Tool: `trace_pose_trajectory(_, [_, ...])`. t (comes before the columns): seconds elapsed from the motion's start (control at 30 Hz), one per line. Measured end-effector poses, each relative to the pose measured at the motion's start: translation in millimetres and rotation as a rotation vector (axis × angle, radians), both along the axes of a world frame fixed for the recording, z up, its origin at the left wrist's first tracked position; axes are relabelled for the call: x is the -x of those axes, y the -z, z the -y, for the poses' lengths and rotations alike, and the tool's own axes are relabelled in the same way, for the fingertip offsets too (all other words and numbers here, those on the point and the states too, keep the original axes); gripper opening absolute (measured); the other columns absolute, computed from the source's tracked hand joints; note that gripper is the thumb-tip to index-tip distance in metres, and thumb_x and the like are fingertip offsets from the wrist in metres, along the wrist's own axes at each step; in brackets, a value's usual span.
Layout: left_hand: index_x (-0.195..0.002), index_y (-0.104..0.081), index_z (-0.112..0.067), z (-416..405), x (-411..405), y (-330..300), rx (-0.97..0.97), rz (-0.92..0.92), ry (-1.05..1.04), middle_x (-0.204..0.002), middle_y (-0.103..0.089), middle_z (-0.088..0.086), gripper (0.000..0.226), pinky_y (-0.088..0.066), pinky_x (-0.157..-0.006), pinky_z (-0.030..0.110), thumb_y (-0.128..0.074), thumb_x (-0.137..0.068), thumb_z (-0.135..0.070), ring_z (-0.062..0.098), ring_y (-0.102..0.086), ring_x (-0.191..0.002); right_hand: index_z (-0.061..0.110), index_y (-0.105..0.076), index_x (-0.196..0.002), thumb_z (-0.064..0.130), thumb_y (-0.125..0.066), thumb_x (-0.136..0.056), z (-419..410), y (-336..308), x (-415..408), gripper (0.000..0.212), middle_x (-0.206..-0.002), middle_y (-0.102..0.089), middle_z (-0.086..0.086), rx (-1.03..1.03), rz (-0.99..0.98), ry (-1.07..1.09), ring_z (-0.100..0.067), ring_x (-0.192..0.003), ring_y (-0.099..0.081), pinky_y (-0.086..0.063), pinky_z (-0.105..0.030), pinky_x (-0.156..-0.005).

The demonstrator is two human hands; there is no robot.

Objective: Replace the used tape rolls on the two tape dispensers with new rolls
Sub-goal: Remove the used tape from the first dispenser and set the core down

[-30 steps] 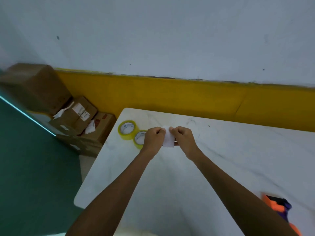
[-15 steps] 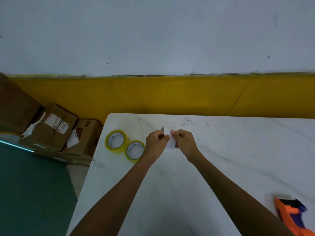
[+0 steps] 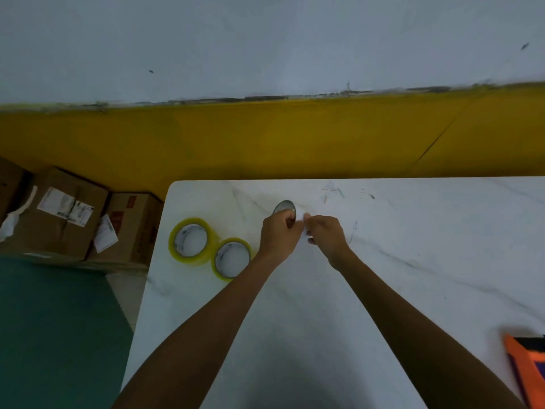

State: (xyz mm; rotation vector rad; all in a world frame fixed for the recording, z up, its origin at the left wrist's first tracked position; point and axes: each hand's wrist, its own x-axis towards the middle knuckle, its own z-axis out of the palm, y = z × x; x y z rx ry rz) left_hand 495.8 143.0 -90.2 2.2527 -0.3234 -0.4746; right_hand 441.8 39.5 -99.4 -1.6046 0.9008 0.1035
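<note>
Left hand closed around small grey roll core, near table's far edge. Right hand pinches pale strip stretched from core, fingertips together. Looks like leftover tape being peeled off used roll. Two new yellow rolls lie flat, touching, near table's far-left corner, apparently untouched. Orange dispenser at near-right edge, mostly out of view; second dispenser not visible. Judgement: early stage, neither new roll fitted yet, both swaps remain.
</note>
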Motion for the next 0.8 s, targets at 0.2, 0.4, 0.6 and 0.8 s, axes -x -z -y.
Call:
trace_pose_trajectory(0.2, [-0.072,-0.062,-0.014,15,2,31,-0.188,0.161,0.244,-0.072,-0.065,0.005,0.021,-0.035,-0.057,0.027,-0.060,-0.091,-0.022,0.019,-0.057,-0.064,0.004,-0.052,-0.135,0.015,-0.048,-0.096,2,15,-5,0.041,-0.138,-0.056,-0.017,0.145,-0.098,0.147,-0.031,-0.129,-0.051,-0.039,-0.035,-0.107])
trace_pose_trajectory(0.4, [-0.108,-0.067,-0.008,24,16,49,-0.267,0.219,0.361,-0.103,-0.070,0.011,0.022,-0.048,-0.066,0.029,-0.056,-0.094,-0.020,0.027,-0.066,-0.090,0.001,-0.062,-0.119,0.019,-0.042,-0.099,5,22,2,0.033,-0.116,-0.067,-0.016,0.158,-0.062,0.219,-0.022,-0.100,-0.060,-0.048,-0.034,-0.092])
trace_pose_trajectory(0.6, [-0.112,-0.063,-0.001,13,18,34,-0.212,0.347,0.362,-0.115,-0.064,0.017,0.029,-0.053,-0.086,0.038,-0.060,-0.087,-0.016,0.031,-0.059,-0.107,-0.008,-0.063,-0.101,0.020,-0.043,-0.099,6,21,16,0.034,-0.103,-0.067,-0.025,0.153,-0.061,0.226,-0.031,-0.087,-0.059,-0.050,-0.045,-0.090])
trace_pose_trajectory(0.8, [-0.094,-0.067,-0.003,-59,1,3,-0.165,0.457,0.246,-0.093,-0.066,0.014,0.037,-0.052,-0.072,0.037,-0.037,-0.077,-0.017,0.031,-0.062,-0.088,-0.004,-0.065,-0.104,0.024,-0.046,-0.098,-2,14,27,0.034,-0.095,-0.064,-0.016,0.090,-0.067,0.259,-0.023,-0.084,-0.053,-0.042,-0.032,-0.079])
